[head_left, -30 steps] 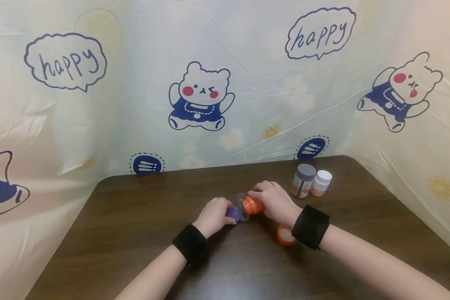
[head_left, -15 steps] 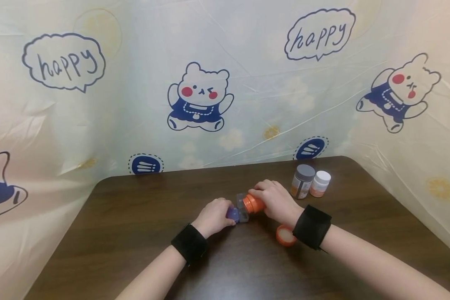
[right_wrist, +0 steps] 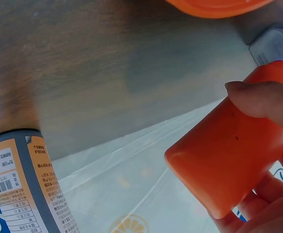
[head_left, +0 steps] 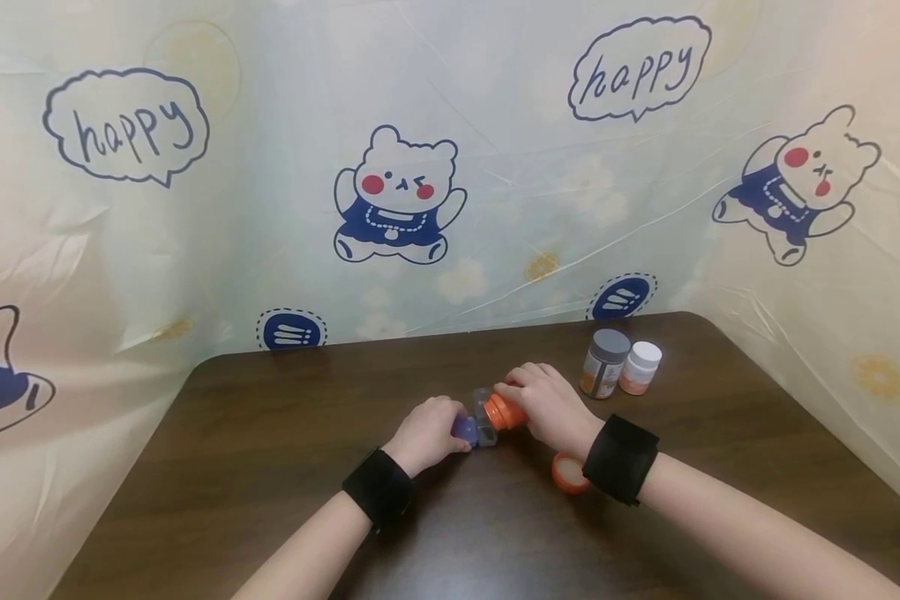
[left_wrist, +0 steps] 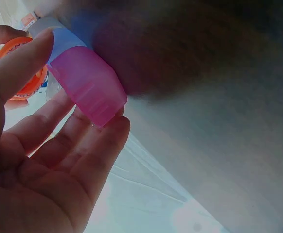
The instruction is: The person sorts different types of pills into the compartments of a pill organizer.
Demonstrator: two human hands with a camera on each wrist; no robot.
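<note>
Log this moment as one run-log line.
left hand: holds pill organizer | right hand: grips orange bottle tilted over organizer | orange cap: on table

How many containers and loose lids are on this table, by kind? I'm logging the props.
Bottles: 3: orange bottle, grey-capped bottle, white-capped bottle
Pill boxes: 1: pill box
Loose lids: 1: orange lid
Total: 5

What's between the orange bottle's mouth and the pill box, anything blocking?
Nothing visible. The right hand tips the orange bottle right at the pill box, which the left hand holds; the orange cap lies off to the side.
</note>
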